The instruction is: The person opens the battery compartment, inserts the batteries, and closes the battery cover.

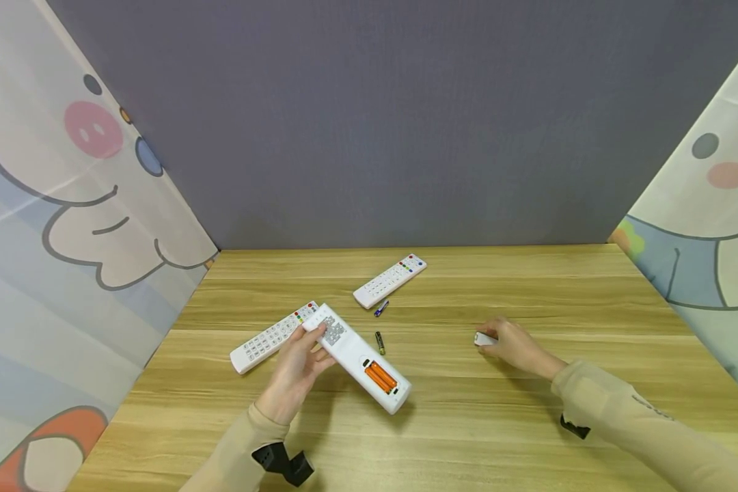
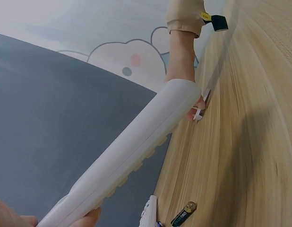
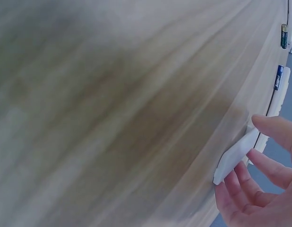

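At the far left, a pale curtain [image 1: 31,301] printed with a pig-like cartoon figure is seen, next to a grey panel [image 1: 406,137] by which the back of the wooden table [image 1: 467,424] is bordered. On the table's left part, a white remote [image 1: 267,344] is laid with its buttons up, its far end partly overlapped in the head view by the left hand [image 1: 295,367] and what it carries. By that hand, clad in a beige sleeve with a black mount [image 1: 283,465] at the wrist, a second remote [image 1: 352,357] is clamped between thumb and fingers near one end, held tilted above the table with its back up. Its battery compartment is uncovered, and two orange batteries [image 1: 380,377] are seated there side by side. Farther back, a third remote [image 1: 389,281] is laid slantwise, buttons up, with a blue battery [image 1: 381,309] just beside its near end; a dark battery [image 1: 379,343] is placed nearer, close to the held remote's edge in the head view. Well to the right, a small white cover [image 1: 485,339] is pinched between the thumb and fingers of the right hand [image 1: 512,344], low over the table; whether the wood is touched cannot be told. At the far right, another printed curtain [image 1: 707,260] is seen.
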A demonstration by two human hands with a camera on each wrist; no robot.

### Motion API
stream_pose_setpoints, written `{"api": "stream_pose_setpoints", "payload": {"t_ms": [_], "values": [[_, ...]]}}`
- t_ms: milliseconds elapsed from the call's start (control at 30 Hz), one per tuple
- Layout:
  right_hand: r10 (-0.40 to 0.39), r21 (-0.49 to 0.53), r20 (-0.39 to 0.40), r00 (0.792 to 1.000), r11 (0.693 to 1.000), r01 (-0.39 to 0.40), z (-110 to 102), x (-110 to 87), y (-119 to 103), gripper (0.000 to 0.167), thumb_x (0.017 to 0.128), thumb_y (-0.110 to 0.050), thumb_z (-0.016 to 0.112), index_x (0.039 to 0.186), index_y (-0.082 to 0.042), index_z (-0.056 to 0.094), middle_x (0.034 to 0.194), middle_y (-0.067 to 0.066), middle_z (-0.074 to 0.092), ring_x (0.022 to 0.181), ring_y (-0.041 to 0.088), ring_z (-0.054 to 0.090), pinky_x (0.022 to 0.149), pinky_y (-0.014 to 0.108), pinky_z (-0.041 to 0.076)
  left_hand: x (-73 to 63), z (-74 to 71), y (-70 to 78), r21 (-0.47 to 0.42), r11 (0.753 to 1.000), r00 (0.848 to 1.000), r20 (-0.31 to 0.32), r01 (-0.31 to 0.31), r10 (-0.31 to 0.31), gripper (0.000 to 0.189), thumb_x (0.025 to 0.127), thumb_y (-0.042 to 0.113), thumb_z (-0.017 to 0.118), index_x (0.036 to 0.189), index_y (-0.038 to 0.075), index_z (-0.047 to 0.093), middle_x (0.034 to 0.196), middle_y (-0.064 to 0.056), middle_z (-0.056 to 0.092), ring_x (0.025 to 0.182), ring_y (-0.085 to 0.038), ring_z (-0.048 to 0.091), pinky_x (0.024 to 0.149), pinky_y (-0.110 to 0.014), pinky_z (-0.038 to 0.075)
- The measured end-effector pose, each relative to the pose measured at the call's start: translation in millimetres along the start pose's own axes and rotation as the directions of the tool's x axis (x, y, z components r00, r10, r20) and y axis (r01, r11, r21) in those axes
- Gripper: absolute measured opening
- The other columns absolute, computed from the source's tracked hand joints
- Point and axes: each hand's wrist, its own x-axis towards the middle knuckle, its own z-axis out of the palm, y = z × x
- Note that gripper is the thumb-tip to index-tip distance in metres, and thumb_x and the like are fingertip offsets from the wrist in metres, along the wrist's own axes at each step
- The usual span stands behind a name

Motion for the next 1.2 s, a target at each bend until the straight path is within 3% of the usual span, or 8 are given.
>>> {"api": "stream_pose_setpoints", "payload": {"t_ms": [533,733,1067,1200], "values": [[0.008,0.011,-0.030,1.000,1.000,-0.007,1,-0.7,0,0.030,0.075,-0.004,0.066,0.102,0.008,0.060,0.083,0.009,0.055,0.069,0.015,0.049,0.055,0.024,0.042,1.2,0.6,0.3,-0.007,1.000,1.000,-0.004,0.010,-0.010,0.024,0.092,0.006,0.042,0.116,0.004,0.041,0.092,-0.004,0.054,0.081,-0.020,0.060,0.082,-0.041,0.049],[0.018,0.030,-0.048,0.999,0.999,-0.016,0,-1.7,-4,0.032,0.075,-0.006,0.066,0.102,0.008,0.059,0.084,0.011,0.056,0.071,0.017,0.051,0.055,0.025,0.044,0.9,0.9,0.0,-0.005,1.000,1.000,0.006,-0.003,0.003,0.028,0.091,0.006,0.044,0.118,0.002,0.039,0.093,-0.005,0.055,0.082,-0.021,0.060,0.083,-0.043,0.048],[-0.011,0.052,-0.090,0.996,0.999,0.016,0,-2.4,-10,0.033,0.076,-0.011,0.068,0.102,0.007,0.059,0.088,0.014,0.057,0.075,0.021,0.054,0.057,0.025,0.046,0.6,1.5,0.4,-0.005,1.000,1.000,0.008,0.004,-0.004,0.056,0.091,0.005,0.044,0.138,-0.002,0.014,0.101,-0.005,0.053,0.088,-0.022,0.059,0.087,-0.045,0.044],[-0.025,0.069,-0.119,0.993,0.997,0.034,1,-2.1,-13,0.033,0.076,-0.010,0.068,0.101,0.007,0.059,0.087,0.013,0.058,0.076,0.022,0.055,0.057,0.025,0.047,1.1,1.9,-0.1,-0.008,1.000,1.000,0.003,0.007,-0.007,0.046,0.091,0.006,0.044,0.133,-0.001,0.025,0.100,-0.005,0.052,0.086,-0.021,0.059,0.087,-0.044,0.045]]}}
